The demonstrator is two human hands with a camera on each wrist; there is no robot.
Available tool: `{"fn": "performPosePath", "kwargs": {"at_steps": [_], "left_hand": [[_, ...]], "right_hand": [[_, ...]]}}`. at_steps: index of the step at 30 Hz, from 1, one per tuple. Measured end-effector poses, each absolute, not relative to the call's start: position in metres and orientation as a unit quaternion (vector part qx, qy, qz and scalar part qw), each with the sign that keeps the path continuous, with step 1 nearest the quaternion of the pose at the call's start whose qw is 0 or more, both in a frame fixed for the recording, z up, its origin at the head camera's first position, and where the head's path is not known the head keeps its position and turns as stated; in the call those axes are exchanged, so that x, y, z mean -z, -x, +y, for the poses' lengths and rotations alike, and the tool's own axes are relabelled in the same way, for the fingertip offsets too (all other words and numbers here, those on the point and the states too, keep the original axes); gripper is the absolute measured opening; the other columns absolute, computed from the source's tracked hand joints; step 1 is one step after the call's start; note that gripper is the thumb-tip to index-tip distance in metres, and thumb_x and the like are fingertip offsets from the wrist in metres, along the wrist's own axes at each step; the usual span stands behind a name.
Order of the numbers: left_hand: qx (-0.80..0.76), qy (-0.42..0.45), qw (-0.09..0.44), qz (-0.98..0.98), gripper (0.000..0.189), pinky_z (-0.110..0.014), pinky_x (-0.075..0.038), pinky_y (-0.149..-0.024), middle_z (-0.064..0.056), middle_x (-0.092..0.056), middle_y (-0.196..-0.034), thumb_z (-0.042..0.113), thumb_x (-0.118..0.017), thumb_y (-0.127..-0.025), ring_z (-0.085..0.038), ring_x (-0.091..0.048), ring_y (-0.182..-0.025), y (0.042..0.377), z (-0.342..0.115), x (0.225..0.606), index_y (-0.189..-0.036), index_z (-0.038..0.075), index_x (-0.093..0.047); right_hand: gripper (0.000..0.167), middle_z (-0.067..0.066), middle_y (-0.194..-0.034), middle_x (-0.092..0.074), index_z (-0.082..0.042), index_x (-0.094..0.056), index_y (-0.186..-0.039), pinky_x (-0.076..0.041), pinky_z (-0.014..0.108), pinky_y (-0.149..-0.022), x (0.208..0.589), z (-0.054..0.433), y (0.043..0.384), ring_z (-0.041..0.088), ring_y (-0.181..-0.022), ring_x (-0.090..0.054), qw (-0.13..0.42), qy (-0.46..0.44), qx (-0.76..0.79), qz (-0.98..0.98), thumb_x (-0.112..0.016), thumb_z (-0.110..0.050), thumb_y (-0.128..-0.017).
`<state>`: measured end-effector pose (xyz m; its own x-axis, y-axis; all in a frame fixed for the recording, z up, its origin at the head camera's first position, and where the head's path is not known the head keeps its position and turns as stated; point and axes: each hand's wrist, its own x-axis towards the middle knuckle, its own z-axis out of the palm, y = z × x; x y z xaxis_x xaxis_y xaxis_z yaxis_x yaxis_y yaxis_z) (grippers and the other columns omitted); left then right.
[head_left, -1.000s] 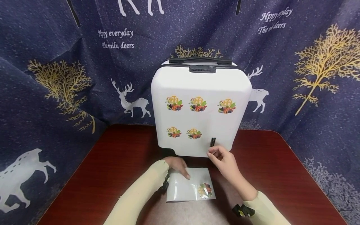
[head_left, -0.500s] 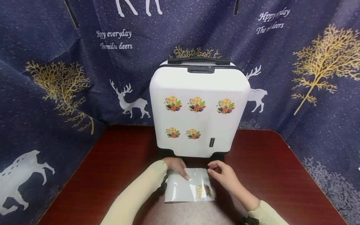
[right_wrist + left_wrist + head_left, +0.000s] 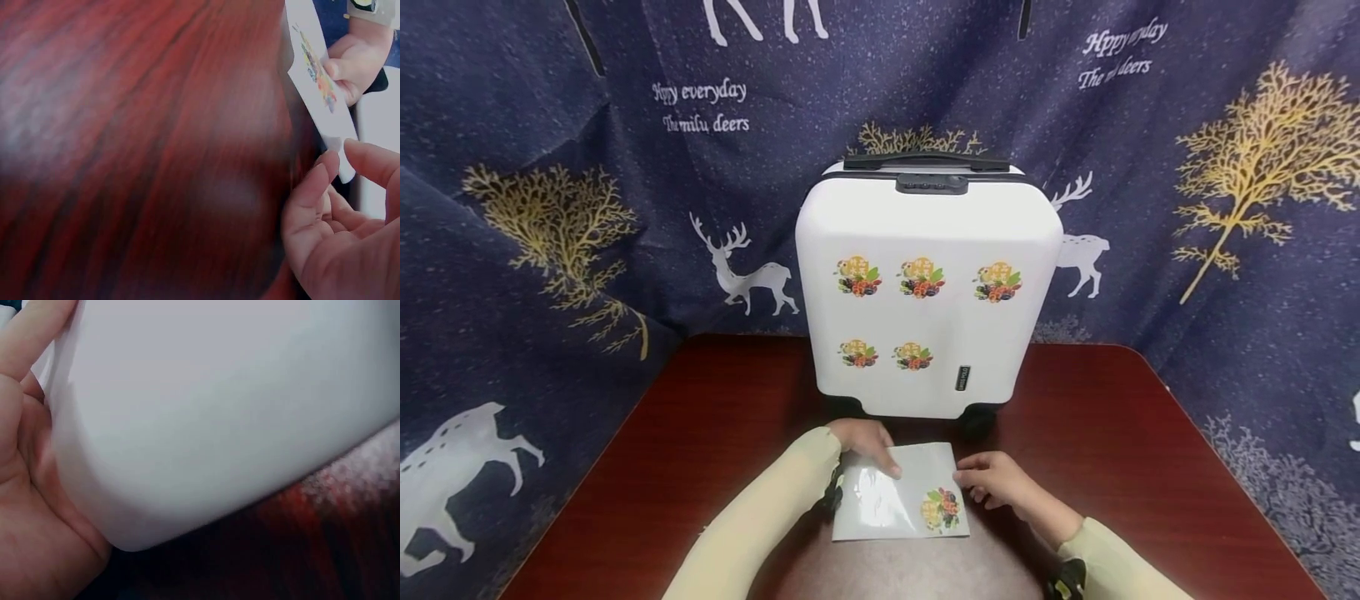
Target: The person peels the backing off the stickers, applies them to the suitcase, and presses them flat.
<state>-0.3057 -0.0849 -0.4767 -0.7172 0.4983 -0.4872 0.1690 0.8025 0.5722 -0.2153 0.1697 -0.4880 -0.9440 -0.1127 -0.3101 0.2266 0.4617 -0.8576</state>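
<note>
A glossy white sticker sheet (image 3: 902,475) is raised at a slant over the table, with one fruit sticker (image 3: 942,510) at its lower right. My left hand (image 3: 867,443) grips the sheet's upper left edge, thumb on top and fingers underneath. In the left wrist view the sheet's white surface (image 3: 219,425) leans against the palm (image 3: 37,487). My right hand (image 3: 994,479) pinches the sheet's right edge; thumb and forefinger (image 3: 369,159) meet at a corner in the right wrist view. Behind stands a white suitcase (image 3: 977,317), with several matching stickers (image 3: 857,277) on its front.
The suitcase has a black handle (image 3: 925,158), a combination lock (image 3: 932,183) and a small black label (image 3: 962,377). It stands on a dark red wooden table (image 3: 715,450). A blue curtain (image 3: 625,192) with deer and trees hangs close behind.
My right hand has come down from the suitcase's lower right to the sheet's right edge and now pinches it. The sheet has tilted slightly; my left hand keeps its grip.
</note>
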Motion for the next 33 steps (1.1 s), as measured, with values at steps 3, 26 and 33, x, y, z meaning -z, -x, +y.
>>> {"fn": "performPosePath", "kwargs": {"at_steps": [3,26,33], "left_hand": [[-0.263,-0.185,0.330,0.887,0.019,-0.022,-0.052,-0.064,0.004,-0.070,-0.079,0.029,-0.084,-0.083,-0.009,-0.060,-0.068,0.304,-0.087,0.477,-0.089,0.012,-0.077],[-0.253,-0.200,0.389,0.863,0.057,-0.040,-0.055,-0.101,-0.009,-0.071,-0.128,0.043,-0.076,-0.084,-0.020,-0.067,-0.107,0.316,-0.078,0.475,-0.128,0.007,-0.070],[-0.302,-0.201,0.400,0.842,0.050,-0.034,-0.058,-0.086,-0.006,-0.074,-0.115,0.037,-0.075,-0.086,-0.017,-0.069,-0.093,0.315,-0.065,0.477,-0.126,0.008,-0.071]], "right_hand": [[0.033,0.002,-0.075,-0.061,0.007,-0.069,-0.113,-0.048,0.027,-0.054,0.489,0.169,0.217,0.014,-0.065,-0.055,0.177,-0.032,0.521,0.834,-0.072,-0.018,-0.092],[0.013,0.004,-0.076,-0.062,0.000,-0.067,-0.093,-0.048,0.028,-0.056,0.489,0.164,0.215,0.017,-0.068,-0.057,0.142,-0.022,0.498,0.855,-0.073,-0.011,-0.090],[0.013,0.004,-0.075,-0.063,0.001,-0.066,-0.094,-0.048,0.029,-0.057,0.487,0.164,0.213,0.017,-0.068,-0.057,0.141,-0.004,0.500,0.854,-0.072,-0.010,-0.090]]}}
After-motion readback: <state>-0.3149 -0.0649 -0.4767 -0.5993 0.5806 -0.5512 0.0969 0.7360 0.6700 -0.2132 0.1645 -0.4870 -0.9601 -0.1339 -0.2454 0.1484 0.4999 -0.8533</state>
